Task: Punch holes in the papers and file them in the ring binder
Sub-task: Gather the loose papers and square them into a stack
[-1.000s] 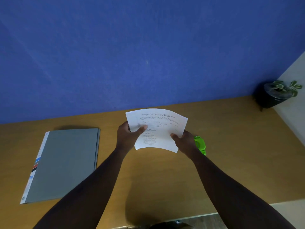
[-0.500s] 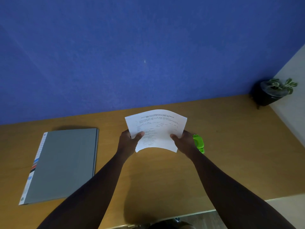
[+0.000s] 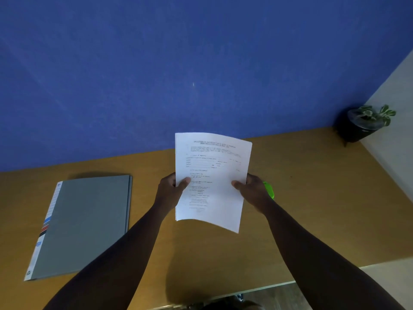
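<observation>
Held papers (image 3: 212, 180) up off the surface (image 3: 312, 209) with both hands, printed side toward the camera, top edge toward the blue wall (image 3: 178, 63). Left hand (image 3: 171, 191) gripping the left edge, thumb across the front, fingers clenched behind the sheet. Right hand (image 3: 252, 190) gripping the right edge the same way. Stack bowed slightly, bottom corner curling; couldn't tell how many sheets. Ring binder (image 3: 85, 222) lying flat and closed on the surface, well apart to the left. Green object (image 3: 269, 190) just behind the right hand, mostly hidden; probably the hole punch, not confirmed. Potted plant (image 3: 366, 121) at the far right corner, out of the way. Judged as squaring-up stage: no holes visible along either edge, nothing filed. Risks from here: sheets not squared before punching, giving staggered holes that won't seat on the rings together. Punching the wrong edge or off-centre, since the page was held upright with no guide in sight. Loose grip on a bowed stack, letting inner sheets slip or fan out. Too thick a stack, jamming the punch. Binder not yet opened, needing a free hand while holding loose pages.
</observation>
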`<state>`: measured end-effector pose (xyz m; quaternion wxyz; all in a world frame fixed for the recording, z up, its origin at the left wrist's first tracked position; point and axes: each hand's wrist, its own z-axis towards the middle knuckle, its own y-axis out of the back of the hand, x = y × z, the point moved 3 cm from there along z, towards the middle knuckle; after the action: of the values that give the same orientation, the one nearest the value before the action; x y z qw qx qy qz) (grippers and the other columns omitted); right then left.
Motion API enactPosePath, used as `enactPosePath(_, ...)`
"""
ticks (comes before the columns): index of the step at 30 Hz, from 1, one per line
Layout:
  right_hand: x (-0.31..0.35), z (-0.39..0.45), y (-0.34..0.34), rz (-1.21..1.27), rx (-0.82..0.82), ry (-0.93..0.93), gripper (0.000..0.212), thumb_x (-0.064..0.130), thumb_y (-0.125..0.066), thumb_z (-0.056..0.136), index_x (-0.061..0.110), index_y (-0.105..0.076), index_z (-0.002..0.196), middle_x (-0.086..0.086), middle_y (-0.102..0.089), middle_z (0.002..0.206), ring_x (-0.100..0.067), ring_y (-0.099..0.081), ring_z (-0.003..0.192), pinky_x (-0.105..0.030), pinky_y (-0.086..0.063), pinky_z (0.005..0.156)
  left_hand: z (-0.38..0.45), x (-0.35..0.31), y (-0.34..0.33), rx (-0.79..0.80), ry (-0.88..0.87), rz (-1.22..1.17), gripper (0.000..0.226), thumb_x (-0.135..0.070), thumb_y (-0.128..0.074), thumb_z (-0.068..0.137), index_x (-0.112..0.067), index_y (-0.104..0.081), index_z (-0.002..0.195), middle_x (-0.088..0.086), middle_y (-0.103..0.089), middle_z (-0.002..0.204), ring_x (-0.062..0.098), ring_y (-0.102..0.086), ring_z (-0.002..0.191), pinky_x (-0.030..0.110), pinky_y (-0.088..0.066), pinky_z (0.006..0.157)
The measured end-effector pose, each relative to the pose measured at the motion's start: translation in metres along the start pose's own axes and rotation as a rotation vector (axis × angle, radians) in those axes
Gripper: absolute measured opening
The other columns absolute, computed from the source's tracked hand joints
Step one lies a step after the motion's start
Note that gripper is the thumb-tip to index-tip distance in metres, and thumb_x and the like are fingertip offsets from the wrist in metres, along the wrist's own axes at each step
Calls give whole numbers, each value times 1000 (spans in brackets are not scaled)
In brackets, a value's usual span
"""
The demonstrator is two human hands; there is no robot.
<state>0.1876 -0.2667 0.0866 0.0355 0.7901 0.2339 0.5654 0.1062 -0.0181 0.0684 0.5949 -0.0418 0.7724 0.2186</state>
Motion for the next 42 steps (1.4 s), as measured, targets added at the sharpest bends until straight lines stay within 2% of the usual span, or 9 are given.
enactPosePath(3,-3,0,6,153,22,-52,26,7,-64,91,9,-67,116,-4,-71,107,-14,-67,86,-17,-52,65,2,1,5,15,24,-58,20,-25,-68,94,-16,-71,111,0,-77,102,21,-74,93,42,-60,83)
enactPosePath(7,-12,1,7,357,54,-135,34,-3,-63,88,7,-65,120,-8,-71,115,-28,-68,104,-45,-54,93,0,0,3,66,79,-82,25,-25,-65,95,-16,-68,118,-1,-76,105,19,-73,95,38,-59,83)
enactPosePath(9,-12,-1,5,399,73,-153,36,-5,-61,89,9,-64,122,-6,-71,115,-28,-67,107,-49,-52,97,-4,-2,-2,113,87,-83,22,-24,-62,97,-17,-67,117,-3,-75,106,16,-73,94,33,-58,79)
enactPosePath(20,-20,-1,6,513,-13,-177,32,-6,-55,89,10,-66,115,-5,-71,112,-27,-67,102,-44,-53,93,-10,1,0,119,140,-119,28,-25,-69,93,-18,-67,120,-2,-75,107,18,-73,96,27,-56,74)
enactPosePath(25,-28,7,13,540,-117,-253,28,0,-60,90,6,-63,117,-10,-68,112,-22,-66,91,-32,-58,67,-13,6,5,35,259,-375,29,-18,-71,90,-17,-67,119,6,-72,112,24,-70,104,31,-60,75)
enactPosePath(28,-29,7,8,597,-109,-276,31,-1,-57,92,-2,-56,123,-24,-61,124,-28,-64,95,-43,-56,82,-16,3,-1,12,294,-554,35,-17,-72,89,-14,-65,123,6,-73,116,22,-70,106,28,-60,75)
enactPosePath(32,-25,-1,-4,842,-98,-280,32,-4,-59,91,9,-59,121,-10,-63,125,-31,-59,115,-50,-49,99,-21,-5,-17,39,287,-607,34,-20,-70,90,-15,-66,123,3,-73,117,22,-68,109,32,-59,77)
enactPosePath(36,-15,-8,-16,910,-10,-234,40,-5,-55,92,16,-57,126,-7,-66,122,-29,-61,113,-47,-52,93,-23,-9,-29,18,249,-585,35,-20,-71,90,-18,-64,124,0,-72,118,21,-68,107,40,-58,81)
enactPosePath(42,-20,-3,-4,837,-2,-240,37,-5,-61,88,12,-62,120,-7,-68,121,-27,-63,112,-43,-55,91,-20,-6,-21,-24,247,-509,23,-20,-68,94,-24,-65,117,-1,-72,117,22,-67,106,46,-57,88)
